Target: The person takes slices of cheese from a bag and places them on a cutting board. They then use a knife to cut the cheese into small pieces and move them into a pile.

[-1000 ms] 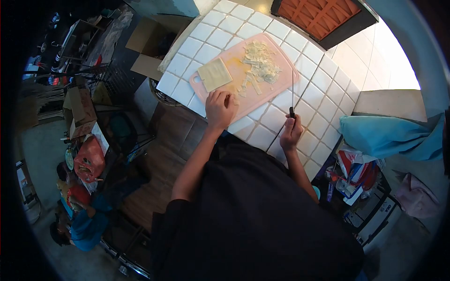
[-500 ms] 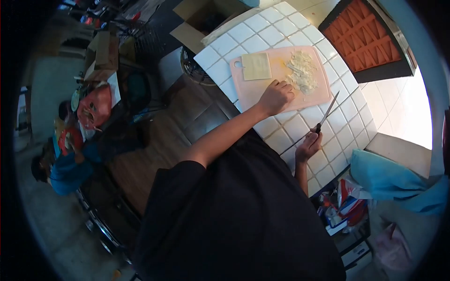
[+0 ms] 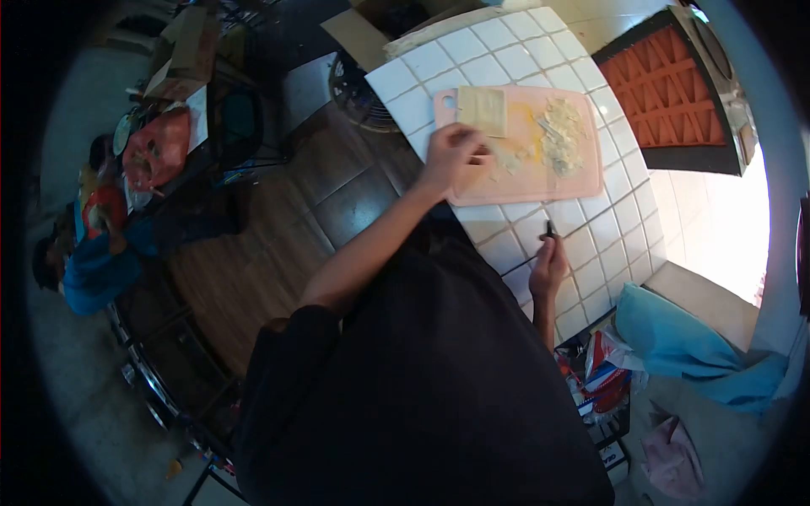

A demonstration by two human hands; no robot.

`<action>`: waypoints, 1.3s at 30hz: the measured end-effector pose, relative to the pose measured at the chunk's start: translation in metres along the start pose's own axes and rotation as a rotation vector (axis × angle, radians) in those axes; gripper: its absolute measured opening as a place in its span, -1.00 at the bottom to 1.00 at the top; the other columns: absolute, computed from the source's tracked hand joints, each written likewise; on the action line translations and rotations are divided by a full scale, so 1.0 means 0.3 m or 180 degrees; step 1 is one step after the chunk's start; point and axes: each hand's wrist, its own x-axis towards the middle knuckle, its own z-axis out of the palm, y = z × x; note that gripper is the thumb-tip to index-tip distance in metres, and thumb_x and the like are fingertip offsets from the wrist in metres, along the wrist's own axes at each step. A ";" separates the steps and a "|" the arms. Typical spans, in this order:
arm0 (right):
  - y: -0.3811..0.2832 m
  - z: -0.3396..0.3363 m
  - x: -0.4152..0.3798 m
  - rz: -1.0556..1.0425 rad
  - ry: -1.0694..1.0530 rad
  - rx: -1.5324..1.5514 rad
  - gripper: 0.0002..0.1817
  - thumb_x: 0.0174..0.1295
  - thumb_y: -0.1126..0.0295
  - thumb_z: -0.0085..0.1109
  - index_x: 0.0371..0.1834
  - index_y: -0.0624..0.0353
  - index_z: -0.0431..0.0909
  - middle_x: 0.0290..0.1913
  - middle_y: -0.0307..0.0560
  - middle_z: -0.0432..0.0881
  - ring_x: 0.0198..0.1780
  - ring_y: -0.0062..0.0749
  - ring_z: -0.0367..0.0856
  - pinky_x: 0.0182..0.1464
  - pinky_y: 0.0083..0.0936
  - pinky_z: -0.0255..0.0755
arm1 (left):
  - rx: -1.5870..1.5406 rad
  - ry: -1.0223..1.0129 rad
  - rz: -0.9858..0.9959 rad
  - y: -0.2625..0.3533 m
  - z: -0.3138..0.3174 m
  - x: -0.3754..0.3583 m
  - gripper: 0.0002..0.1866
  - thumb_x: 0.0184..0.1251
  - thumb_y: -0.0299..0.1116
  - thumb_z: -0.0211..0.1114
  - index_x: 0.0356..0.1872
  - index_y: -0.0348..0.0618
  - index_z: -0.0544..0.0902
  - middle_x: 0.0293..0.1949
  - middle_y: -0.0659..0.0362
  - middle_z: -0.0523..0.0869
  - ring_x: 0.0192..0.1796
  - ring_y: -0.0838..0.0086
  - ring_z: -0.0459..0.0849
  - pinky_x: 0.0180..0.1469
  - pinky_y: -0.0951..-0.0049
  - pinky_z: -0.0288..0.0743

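Centre-right, our right hand is gripping a knife; upper centre, our left hand is half-curling, hold unclear.

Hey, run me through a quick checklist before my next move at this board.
1. Knife held by its handle in the right hand: ok.
2. Direction of its cutting edge: cannot tell.
3. Left hand off the square pale piece: cannot tell; they overlap in view, and the fingers blur.
4. Pink board flat on the tiled counter: ok.
5. Strip pile apart from the square pale piece: ok.
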 end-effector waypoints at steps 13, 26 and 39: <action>-0.150 -0.064 0.062 0.0541 -0.1102 -0.1246 -0.54 0.59 0.06 -0.11 -0.21 0.22 0.60 -0.34 0.17 0.73 -0.19 0.18 0.72 -0.14 0.00 0.50 | 0.1194 0.0531 0.0251 -0.035 -0.195 -0.038 -0.86 0.37 -0.45 0.43 -0.25 -0.34 0.71 -0.44 0.17 0.76 -0.43 0.60 0.74 -0.36 0.61 0.62; -0.097 -0.025 0.100 0.0582 -0.0804 -0.1072 -0.51 0.58 0.05 -0.06 -0.23 0.26 0.66 -0.48 0.14 0.64 -0.38 -0.04 0.66 -0.24 -0.17 0.45 | 0.1636 -0.0098 0.0683 -0.067 -0.055 0.004 -0.90 0.28 -0.54 0.41 -0.22 -0.34 0.74 -0.37 0.21 0.78 -0.34 0.67 0.70 -0.24 0.58 0.58; 0.001 -0.040 0.117 0.0483 -0.0139 -0.0098 -0.52 0.64 0.08 -0.13 -0.30 0.21 0.58 -0.67 -0.35 0.34 -0.63 -0.68 0.26 -0.52 -0.57 0.14 | 0.1413 -0.1007 0.0054 -0.055 0.046 0.031 -0.89 0.31 -0.56 0.40 -0.19 -0.36 0.70 -0.35 0.15 0.79 -0.30 0.61 0.73 -0.21 0.54 0.62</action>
